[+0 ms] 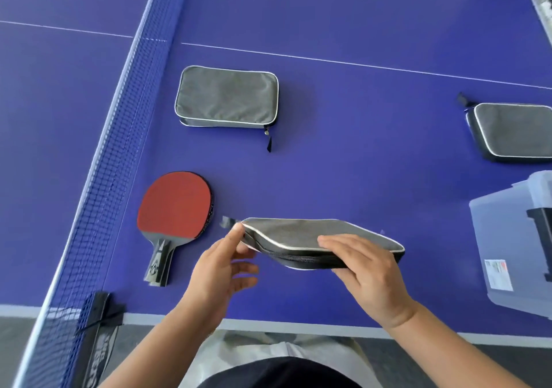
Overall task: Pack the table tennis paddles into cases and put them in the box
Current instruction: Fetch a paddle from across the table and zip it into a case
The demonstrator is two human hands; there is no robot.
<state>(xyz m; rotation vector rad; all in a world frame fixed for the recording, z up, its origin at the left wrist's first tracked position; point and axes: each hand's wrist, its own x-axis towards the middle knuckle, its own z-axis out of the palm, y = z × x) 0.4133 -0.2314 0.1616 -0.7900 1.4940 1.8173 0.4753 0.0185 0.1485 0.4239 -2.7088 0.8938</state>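
A grey case (301,235) with white piping and a black zipper is held just above the blue table, near its front edge. My right hand (367,274) grips its near side, fingers over the top. My left hand (224,265) pinches the case's left end by the zipper pull. Left of it lies a stack of red-faced paddles (174,205) with dark handles toward me. A second grey case (227,97) lies flat behind, zipper pull hanging at its right corner. A third grey case (513,130) lies at the right edge. A translucent plastic box (507,238) stands at the right.
The dark blue net (119,136) runs diagonally along the left, its clamp (101,328) at the table's front edge. White lines cross the table (373,163). A grey object sits at the top right corner (540,5).
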